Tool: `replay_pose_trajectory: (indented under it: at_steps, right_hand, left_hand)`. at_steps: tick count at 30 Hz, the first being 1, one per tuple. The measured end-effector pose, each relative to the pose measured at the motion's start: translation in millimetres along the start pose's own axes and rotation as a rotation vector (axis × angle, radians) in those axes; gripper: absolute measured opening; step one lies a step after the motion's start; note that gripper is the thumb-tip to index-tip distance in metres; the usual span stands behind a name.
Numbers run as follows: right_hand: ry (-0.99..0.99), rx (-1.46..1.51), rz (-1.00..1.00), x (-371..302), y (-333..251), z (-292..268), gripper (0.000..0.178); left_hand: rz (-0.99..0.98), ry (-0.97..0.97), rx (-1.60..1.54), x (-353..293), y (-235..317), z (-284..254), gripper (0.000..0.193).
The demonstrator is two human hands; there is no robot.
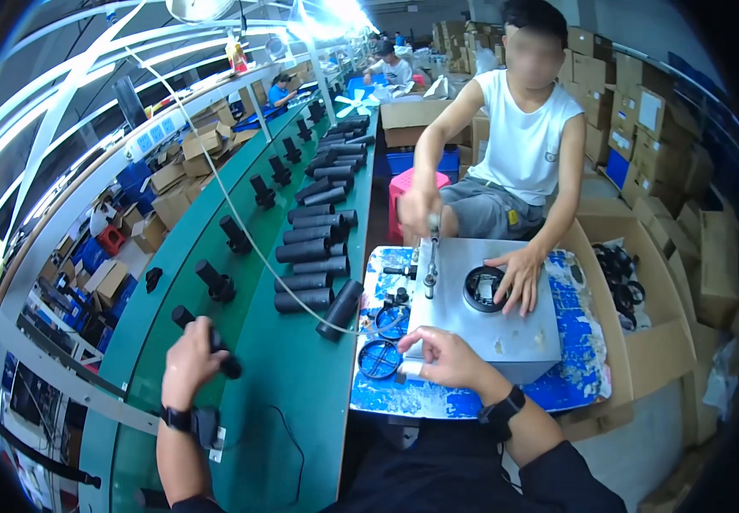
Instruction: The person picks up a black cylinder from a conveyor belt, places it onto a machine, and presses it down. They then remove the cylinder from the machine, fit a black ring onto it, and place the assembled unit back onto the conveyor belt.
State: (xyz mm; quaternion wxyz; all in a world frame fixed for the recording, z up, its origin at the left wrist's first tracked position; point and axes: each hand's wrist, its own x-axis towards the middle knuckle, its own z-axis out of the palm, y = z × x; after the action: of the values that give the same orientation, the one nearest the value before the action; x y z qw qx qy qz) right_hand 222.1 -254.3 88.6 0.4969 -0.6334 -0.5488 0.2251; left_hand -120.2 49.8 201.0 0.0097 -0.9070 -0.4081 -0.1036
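Note:
My left hand (pixel 192 363) is closed around a black cylindrical part (pixel 229 366) over the green conveyor belt, its ends showing on both sides of the fingers. My right hand (pixel 448 361) is held above the near edge of the blue worktable, fingers bent and apart, with nothing visible in them and white tape on one finger. Beside it lies a black ring with a cross inside (pixel 380 360), and a second ring (pixel 393 321) sits just behind. A black tube (pixel 340 309) leans at the belt-side ledge, nearest of several lying in a row.
Across the worktable (pixel 588 376), a seated co-worker grips a press lever (pixel 432 256) and steadies a black round part (pixel 482 288) on a metal box (pixel 515 342). Upright black parts (pixel 214 280) line the belt. A thin hose (pixel 254 244) crosses it. An open carton (pixel 656 342) stands right.

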Motion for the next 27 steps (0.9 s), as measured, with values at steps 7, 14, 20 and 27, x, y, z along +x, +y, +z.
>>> replay_pose_trajectory:
  at_steps: [7,14,20,27]
  right_hand:
    - [0.125,-0.295,-0.402,-19.8,-69.9,21.4,0.072]
    - [0.399,0.489,-0.118,-48.2,-57.5,-32.0,0.053]
    - [0.557,0.696,0.000,-55.7,-43.6,-52.4,0.049]
    - [0.688,0.278,0.028,-67.7,-15.9,-56.3,0.047]
  left_hand:
    - [0.937,0.030,-0.518,-52.7,173.5,-56.4,0.062]
    - [0.356,-0.083,-1.297,-26.2,148.8,114.0,0.035]
    - [-0.036,-0.262,-1.484,-21.7,96.1,259.8,0.025]
    - [-0.210,-0.119,-1.958,-27.7,85.3,291.6,0.021]
